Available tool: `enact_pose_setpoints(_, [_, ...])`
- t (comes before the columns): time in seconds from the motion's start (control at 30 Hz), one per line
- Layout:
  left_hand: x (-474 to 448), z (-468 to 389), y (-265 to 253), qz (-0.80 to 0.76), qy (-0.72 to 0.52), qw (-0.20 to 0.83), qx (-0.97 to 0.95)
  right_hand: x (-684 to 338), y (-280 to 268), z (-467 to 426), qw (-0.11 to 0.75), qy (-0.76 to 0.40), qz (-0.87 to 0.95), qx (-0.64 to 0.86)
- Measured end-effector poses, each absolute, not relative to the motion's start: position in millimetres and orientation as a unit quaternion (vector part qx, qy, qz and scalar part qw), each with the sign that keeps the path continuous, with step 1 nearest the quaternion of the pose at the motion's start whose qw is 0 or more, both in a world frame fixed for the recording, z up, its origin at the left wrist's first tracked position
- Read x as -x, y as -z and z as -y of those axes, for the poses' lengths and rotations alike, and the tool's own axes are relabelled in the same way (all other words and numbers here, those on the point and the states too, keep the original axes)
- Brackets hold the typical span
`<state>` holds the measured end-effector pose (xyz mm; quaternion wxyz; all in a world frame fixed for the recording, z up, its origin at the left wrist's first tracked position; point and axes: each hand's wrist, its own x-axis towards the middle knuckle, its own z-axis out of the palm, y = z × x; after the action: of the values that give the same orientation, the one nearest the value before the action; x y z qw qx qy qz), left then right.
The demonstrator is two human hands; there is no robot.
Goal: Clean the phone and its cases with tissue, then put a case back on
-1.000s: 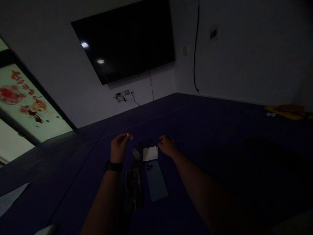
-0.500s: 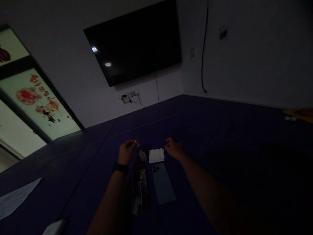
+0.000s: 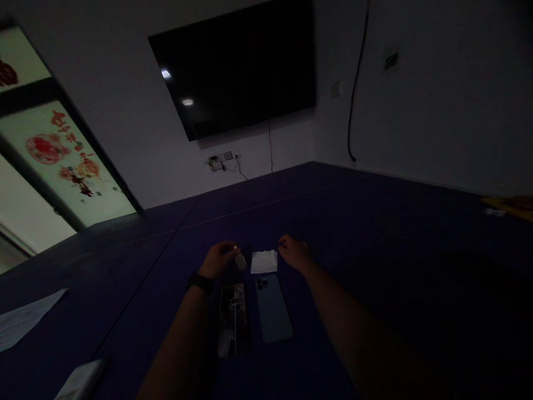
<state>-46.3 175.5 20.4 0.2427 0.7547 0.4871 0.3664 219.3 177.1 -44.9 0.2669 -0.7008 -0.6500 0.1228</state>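
Apparent white cap (image 3: 235,249) pinched by left hand (image 3: 219,259), best held square to small bottle (image 3: 241,262); right hand (image 3: 295,253) loosely curled, contents unclear.

Grey-blue phone (image 3: 275,314) (black lenses (image 3: 261,284)), white square (image 3: 264,262), deep purple surface (image 3: 333,222)

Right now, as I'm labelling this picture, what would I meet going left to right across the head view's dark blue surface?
Paper sheet, left hand, small clear bottle, white tissue or cloth, right hand, yellow item at the right edge.
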Motion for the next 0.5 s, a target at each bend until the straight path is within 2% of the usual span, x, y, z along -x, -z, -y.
enact_pose_setpoints(0.13, [55,-166,-36,-0.540,-0.350,0.180,-0.744,-216,43,-174,0.242,-0.101,0.665,0.699])
enact_pose_setpoints(0.27, [63,-142,-45,-0.619,-0.264,0.086,-0.735,-212,41,-170,0.211,-0.074,0.688,0.691])
enact_pose_setpoints(0.33, [62,-123,-39,-0.647,-0.220,0.048,-0.729,-211,40,-168,0.198,-0.064,0.694,0.689])
enact_pose_setpoints(0.5, [46,-68,-11,-0.685,-0.077,0.028,-0.724,-206,36,-164,0.192,-0.059,0.696,0.689])
